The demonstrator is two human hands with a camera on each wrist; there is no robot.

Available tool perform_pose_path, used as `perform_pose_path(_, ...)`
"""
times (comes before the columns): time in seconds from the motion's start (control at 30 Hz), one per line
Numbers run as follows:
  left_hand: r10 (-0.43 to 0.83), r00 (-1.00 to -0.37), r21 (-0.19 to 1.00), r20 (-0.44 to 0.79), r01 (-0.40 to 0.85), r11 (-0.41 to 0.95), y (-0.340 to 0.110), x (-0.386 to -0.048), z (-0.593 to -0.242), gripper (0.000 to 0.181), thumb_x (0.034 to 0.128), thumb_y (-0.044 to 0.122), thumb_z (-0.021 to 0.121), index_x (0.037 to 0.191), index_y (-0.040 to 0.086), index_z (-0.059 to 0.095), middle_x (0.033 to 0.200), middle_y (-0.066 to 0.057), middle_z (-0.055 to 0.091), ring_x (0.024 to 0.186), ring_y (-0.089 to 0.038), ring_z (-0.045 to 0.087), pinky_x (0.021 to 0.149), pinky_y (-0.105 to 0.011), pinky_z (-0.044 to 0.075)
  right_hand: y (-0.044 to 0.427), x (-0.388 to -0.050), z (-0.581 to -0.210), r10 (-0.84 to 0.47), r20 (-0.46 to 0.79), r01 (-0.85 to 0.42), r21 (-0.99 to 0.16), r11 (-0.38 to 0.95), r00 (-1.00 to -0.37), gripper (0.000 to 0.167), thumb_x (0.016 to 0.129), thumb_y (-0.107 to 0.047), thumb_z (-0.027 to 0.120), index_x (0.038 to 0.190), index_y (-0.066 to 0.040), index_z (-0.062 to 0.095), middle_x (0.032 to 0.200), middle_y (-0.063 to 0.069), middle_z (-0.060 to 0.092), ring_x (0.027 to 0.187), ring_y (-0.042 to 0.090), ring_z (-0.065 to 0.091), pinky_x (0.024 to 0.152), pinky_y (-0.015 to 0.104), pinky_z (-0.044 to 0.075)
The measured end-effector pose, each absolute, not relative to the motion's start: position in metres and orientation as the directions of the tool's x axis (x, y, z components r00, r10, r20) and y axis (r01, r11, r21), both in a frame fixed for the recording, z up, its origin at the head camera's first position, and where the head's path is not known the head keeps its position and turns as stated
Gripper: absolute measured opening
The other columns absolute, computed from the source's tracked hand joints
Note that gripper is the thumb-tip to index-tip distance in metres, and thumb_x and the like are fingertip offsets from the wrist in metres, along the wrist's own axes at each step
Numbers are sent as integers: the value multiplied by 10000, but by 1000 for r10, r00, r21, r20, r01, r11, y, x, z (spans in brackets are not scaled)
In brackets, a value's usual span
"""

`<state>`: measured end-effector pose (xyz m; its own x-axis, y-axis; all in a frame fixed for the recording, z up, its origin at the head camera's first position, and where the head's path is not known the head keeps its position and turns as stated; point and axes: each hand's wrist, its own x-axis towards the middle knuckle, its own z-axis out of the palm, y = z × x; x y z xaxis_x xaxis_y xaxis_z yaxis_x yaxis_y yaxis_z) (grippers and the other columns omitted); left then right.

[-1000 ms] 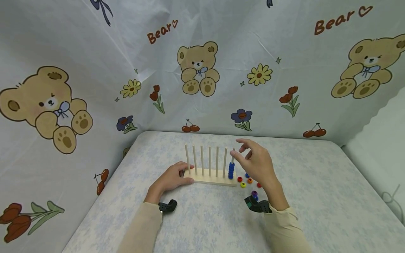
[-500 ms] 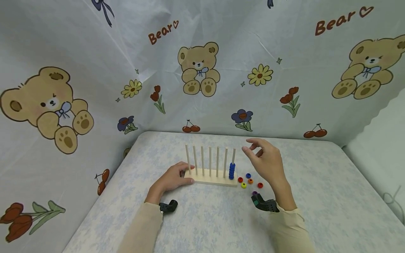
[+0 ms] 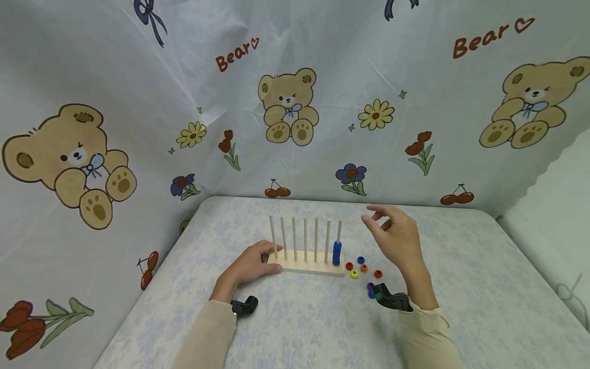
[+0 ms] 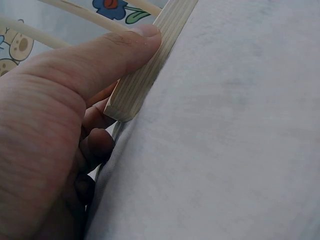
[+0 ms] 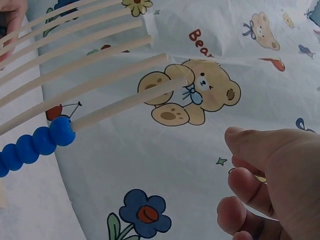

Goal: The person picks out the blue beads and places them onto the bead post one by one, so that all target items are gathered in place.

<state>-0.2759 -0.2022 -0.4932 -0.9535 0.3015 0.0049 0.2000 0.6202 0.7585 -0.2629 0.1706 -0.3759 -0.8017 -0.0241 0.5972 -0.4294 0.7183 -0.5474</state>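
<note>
A wooden peg rack with a flat base (image 3: pixel 306 267) and a row of several upright pegs (image 3: pixel 306 238) stands on the table. My left hand (image 3: pixel 249 264) grips the base's left end. In the left wrist view its thumb (image 4: pixel 142 42) lies along the base edge, with other fingers behind. Blue beads (image 3: pixel 337 253) are stacked on the rightmost peg, whose upper part is bare; they also show as blue beads (image 5: pixel 45 141) in the right wrist view. My right hand (image 3: pixel 397 238) hovers right of the rack, fingers loosely bent, thumb and fingertips apart, holding nothing.
Loose beads lie right of the rack: red (image 3: pixel 349 266), blue (image 3: pixel 361 260), orange (image 3: pixel 364 268), yellow (image 3: pixel 354 274), another red (image 3: pixel 378 274) and purple (image 3: pixel 371 286). A further blue bead (image 3: pixel 371 294) sits by the right wrist camera (image 3: pixel 392 298). Bear-printed cloth (image 3: pixel 332 169) hangs behind.
My right hand has moved right, away from the top of the rightmost peg. The left hand keeps its grip on the base. The head view has tilted slightly.
</note>
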Motion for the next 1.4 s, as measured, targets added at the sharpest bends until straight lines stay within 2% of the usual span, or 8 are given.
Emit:
perform_pose_path(0.27, 297, -955, 758, -5, 190, 625, -203, -275, -496, 513, 802, 477, 828, 1278, 411, 646, 1200, 129, 589, 901, -175, 501, 785, -349, 413, 173, -263, -376, -20, 611, -436, -541, 719, -792, 294, 945, -289, 718, 1178, -110, 732, 900, 70, 675, 607, 152, 547, 528, 230, 438)
perform_pose_path(0.5, 299, -954, 764, -5, 189, 617, -203, -276, -496, 525, 796, 527, 813, 1278, 402, 646, 1224, 130, 582, 900, -179, 493, 777, -348, 408, 182, -264, -374, -52, 607, -458, -538, 708, -793, 293, 941, -274, 725, 1185, -112, 728, 907, 72, 675, 598, 138, 553, 520, 230, 441)
perform_pose_path(0.97, 294, -956, 759, -4, 188, 623, -204, -276, -497, 495, 794, 513, 821, 1250, 432, 647, 1202, 153, 583, 898, -180, 498, 780, -352, 408, 203, -267, -382, -179, 437, -416, -542, 730, -882, 263, 974, -269, 680, 1185, -118, 719, 982, 75, 690, 634, 178, 561, 526, 274, 473)
perform_pose_path(1.2, 298, -955, 753, 5, 199, 627, -204, -276, -499, 494, 782, 515, 830, 1234, 448, 643, 1216, 170, 578, 905, -182, 502, 796, -364, 409, 207, -268, -385, -223, 276, -345, -561, 752, -935, 275, 986, -274, 662, 1212, -124, 712, 1063, 119, 710, 731, 201, 567, 598, 301, 488)
perform_pose_path(1.4, 305, -952, 746, 14, 213, 631, -204, -279, -499, 494, 785, 508, 831, 1237, 441, 643, 1199, 172, 579, 895, -172, 500, 786, -353, 410, 209, -274, -395, -256, 197, -323, -575, 752, -946, 259, 990, -227, 654, 1220, -117, 699, 1080, 107, 721, 751, 181, 604, 649, 311, 506)
